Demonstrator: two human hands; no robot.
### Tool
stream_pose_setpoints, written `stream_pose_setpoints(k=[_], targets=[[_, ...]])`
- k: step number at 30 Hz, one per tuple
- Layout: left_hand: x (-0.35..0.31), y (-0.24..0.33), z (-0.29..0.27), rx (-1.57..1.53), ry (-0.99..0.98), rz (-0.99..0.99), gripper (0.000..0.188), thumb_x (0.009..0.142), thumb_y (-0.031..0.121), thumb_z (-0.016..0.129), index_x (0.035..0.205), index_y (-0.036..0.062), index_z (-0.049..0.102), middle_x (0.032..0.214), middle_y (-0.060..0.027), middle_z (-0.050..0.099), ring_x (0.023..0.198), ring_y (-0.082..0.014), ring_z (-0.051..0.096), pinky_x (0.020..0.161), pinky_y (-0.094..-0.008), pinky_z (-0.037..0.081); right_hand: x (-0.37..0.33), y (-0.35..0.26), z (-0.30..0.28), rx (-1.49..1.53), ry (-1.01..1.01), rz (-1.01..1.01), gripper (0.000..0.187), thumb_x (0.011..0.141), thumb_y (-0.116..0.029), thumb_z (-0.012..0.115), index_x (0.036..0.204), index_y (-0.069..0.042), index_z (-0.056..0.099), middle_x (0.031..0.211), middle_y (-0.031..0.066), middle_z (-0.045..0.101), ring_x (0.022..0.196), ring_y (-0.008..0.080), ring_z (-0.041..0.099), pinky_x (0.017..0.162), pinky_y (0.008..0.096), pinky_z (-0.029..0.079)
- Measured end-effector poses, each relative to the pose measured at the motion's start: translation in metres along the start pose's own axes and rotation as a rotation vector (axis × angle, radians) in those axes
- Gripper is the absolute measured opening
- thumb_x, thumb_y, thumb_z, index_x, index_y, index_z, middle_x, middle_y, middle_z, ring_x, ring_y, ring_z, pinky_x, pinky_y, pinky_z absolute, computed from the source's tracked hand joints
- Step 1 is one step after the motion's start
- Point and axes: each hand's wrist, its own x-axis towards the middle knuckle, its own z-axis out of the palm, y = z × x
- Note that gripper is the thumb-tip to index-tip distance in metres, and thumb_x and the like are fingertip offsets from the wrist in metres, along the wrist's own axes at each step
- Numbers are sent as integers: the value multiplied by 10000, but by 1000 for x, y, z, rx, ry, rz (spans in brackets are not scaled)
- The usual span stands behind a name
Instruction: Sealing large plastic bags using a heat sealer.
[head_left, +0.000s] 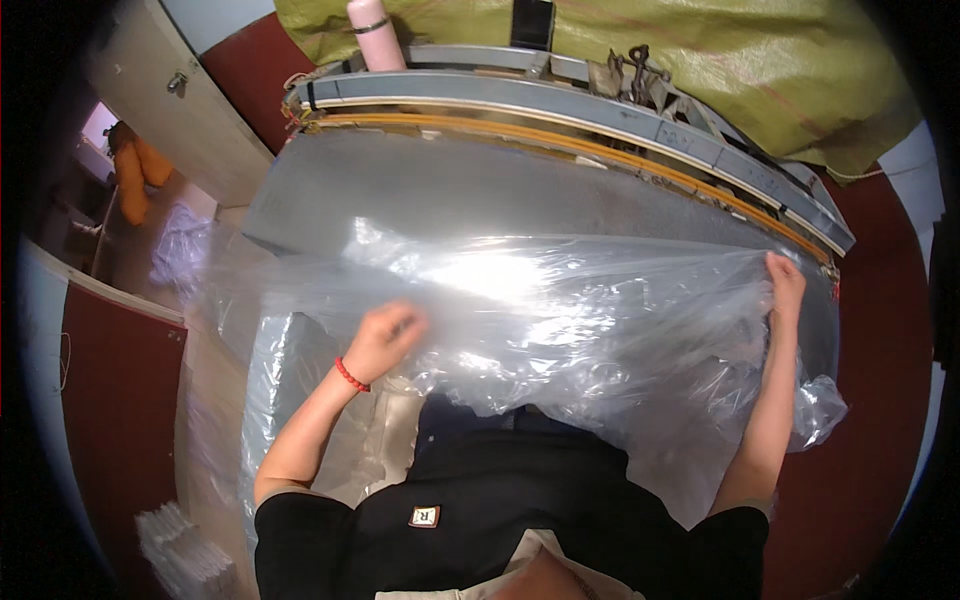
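Observation:
A large sheet of clear plastic film [590, 325] lies wrinkled and shiny over the near part of a grey tabletop [430, 185]. Its right end is pinched in my right hand [787, 287], which pulls a taut fold near the table's right side. My left hand [388, 335], with red beads on the wrist, is over the film's left part. Motion blurs its fingers; they look curled, but whether they grip the film cannot be made out. Loose film bunches along the front edge by my body and below my right hand.
Along the table's back runs a long metal bar [480, 92] with an orange strip [520, 122]. A pink bottle [376, 35] stands behind it, before a green tarp [700, 60]. Stacked clear bags [185, 550] lie lower left; an open door [165, 90] is far left.

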Motion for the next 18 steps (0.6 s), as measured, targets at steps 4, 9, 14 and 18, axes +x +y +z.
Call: stream_pose_setpoints(k=[4,9,14,18], targets=[[31,34,7,282,322,428,217,692,129,645,864,35,551,866,-59,553,756,-201,512,669,-303,400,0,14,-54,19,52,20,162,776,-175,609,791,-14,608,728,-18,567,671,56,481,632,177,361],[41,23,28,613,60,640,223,697,145,621,879,43,541,909,-44,541,815,-225,501,710,-345,384,-5,8,-79,97,114,6,157,788,-171,601,808,-16,607,761,-16,564,702,54,480,654,181,362],[33,30,15,249,87,412,112,720,36,588,826,38,552,760,-63,557,677,-216,523,625,-303,414,-10,13,-112,17,165,-12,183,782,-176,606,858,-10,606,807,-6,570,743,67,489,697,187,369],[6,69,10,-279,-418,7,97,713,12,584,805,34,562,707,-77,561,637,-214,550,582,-296,434,-13,39,-174,-124,308,14,217,781,-189,604,901,-9,607,834,10,581,771,85,509,713,207,391]])
